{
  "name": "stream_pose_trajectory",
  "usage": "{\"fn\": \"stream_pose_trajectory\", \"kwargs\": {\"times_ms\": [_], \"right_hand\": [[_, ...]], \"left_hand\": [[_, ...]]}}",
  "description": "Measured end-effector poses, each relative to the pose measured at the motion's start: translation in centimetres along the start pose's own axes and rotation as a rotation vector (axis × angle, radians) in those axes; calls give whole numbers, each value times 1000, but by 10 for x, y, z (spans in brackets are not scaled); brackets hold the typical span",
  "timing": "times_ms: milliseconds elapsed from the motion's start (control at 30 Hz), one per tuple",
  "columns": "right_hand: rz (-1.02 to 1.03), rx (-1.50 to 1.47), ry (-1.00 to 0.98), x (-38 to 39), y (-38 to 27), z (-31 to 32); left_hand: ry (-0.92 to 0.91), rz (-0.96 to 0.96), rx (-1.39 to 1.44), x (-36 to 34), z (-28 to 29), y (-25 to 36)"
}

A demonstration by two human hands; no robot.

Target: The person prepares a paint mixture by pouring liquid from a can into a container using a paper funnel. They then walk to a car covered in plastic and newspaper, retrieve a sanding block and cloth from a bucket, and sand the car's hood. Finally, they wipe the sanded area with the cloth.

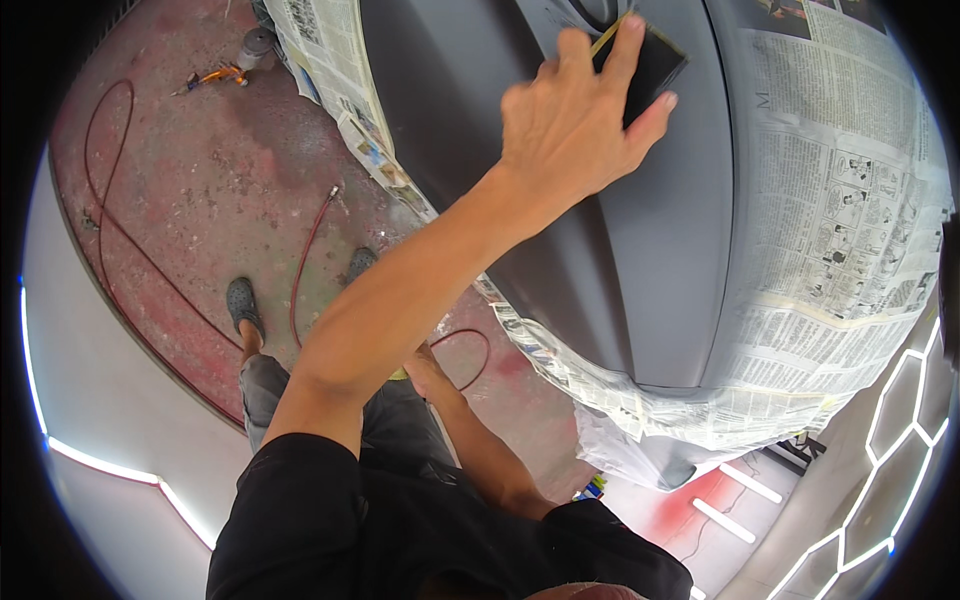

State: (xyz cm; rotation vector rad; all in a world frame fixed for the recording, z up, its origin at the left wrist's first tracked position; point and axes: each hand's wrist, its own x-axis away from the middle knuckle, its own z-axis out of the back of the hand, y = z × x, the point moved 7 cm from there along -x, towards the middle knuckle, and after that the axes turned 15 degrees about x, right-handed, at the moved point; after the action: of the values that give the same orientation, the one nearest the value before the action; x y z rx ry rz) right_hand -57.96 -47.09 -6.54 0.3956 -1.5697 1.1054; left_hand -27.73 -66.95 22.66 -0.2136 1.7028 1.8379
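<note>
My left hand reaches up to the far part of a matt grey car body panel. Its thumb and fingers grip a black sanding block with a yellowish edge, which lies against the panel. Sheets of newspaper cover the area around the grey surface. My right hand hangs low by my thigh, mostly behind my left forearm. A sliver of something yellow shows beside it; the fingers are hidden.
A red hose loops over the stained reddish floor at left, and a hose end with a metal fitting lies nearer. An orange tool rests beside a grey cylinder. Clear plastic sheeting hangs below the newspaper.
</note>
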Motion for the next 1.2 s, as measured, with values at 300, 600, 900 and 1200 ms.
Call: {"fn": "stream_pose_trajectory", "kwargs": {"times_ms": [300,600,900,1200], "right_hand": [[-50,-35,-5,-3,0,-4],[-95,-62,-55,-11,12,-8],[-112,-74,-58,-15,21,-11],[-108,-96,-66,-14,20,-14]], "left_hand": [[36,-52,-20,-2,7,-6],[-66,-258,-101,9,17,-24],[-134,-440,-150,8,30,-38],[-131,-485,-151,0,41,-33]]}}
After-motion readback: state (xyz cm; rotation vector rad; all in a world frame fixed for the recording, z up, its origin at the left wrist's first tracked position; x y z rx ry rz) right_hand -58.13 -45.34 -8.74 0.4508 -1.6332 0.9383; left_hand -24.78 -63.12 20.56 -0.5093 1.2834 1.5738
